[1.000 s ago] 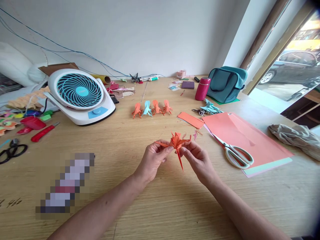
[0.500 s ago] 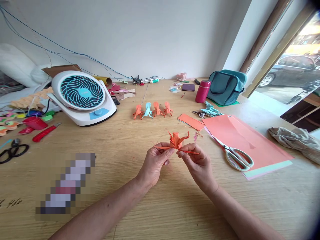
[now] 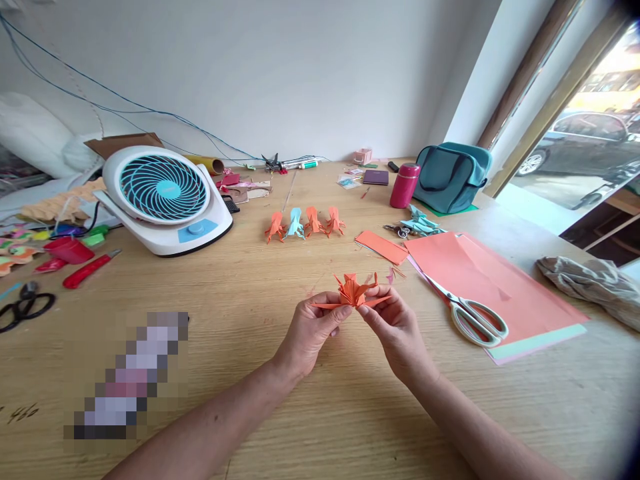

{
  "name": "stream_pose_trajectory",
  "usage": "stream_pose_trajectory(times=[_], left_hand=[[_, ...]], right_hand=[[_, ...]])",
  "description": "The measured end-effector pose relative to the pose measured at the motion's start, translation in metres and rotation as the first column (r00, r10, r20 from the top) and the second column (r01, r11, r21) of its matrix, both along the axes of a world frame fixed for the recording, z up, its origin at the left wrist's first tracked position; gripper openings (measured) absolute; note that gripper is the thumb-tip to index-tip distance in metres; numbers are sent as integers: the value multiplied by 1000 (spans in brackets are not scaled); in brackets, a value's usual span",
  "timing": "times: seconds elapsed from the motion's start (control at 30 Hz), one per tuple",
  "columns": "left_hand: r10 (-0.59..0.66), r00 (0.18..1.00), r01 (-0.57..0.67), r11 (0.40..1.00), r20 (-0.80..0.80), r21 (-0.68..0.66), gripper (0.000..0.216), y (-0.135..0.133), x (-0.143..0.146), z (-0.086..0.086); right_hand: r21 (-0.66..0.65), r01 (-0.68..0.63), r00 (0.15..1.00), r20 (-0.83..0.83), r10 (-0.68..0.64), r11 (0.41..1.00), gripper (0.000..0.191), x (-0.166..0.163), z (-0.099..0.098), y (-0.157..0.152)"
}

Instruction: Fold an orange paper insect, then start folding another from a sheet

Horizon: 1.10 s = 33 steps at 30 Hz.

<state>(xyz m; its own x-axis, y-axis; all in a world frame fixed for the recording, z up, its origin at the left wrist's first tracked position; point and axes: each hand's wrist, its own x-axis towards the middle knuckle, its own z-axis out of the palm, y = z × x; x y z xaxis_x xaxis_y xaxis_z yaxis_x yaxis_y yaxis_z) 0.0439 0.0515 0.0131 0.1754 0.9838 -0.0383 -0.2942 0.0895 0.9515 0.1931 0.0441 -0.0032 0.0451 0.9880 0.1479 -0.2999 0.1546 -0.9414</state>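
An orange origami figure (image 3: 353, 291) with several thin pointed limbs is held up above the wooden table. My left hand (image 3: 315, 328) pinches its left side between thumb and fingers, and one spike sticks out leftward over the fingers. On the other side my right hand (image 3: 395, 327) grips the right side, thumb in front, with another spike pointing right. The fingertips of both hands nearly meet under the figure's folded middle. Farther back stands a row of finished-looking paper figures, among them a light blue one (image 3: 295, 223) and an orange one (image 3: 275, 227).
White-handled scissors (image 3: 477, 321) lie on orange paper sheets (image 3: 530, 293) at right. Beyond are orange strips (image 3: 381, 247), a pink flask (image 3: 405, 187) and a teal bag (image 3: 453, 179). A fan (image 3: 167, 200), red knife (image 3: 90, 269) and black scissors (image 3: 30, 307) are at left.
Both hands and the orange figure are slightly lower in view. My right hand has come a little closer to the left, and the right spike now shows shorter past its fingers.
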Motion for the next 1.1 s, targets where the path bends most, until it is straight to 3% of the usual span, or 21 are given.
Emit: stream_pose_trajectory(times=[0.37,0.63,1.1], left_hand=[[51,997,-47,997,-57,59,32,-2,1,-1],[64,993,-52,991,-96,121,29,-2,-1,-3],[-33,999,38,990,-36,136,32,0,-3,0]], right_hand=[[-38,-53,999,-8,52,998,30,-4,6,-2],[3,-3,997,82,2,1000,31,-3,1,-3],[-12,-48,998,50,48,999,29,0,3,-6]])
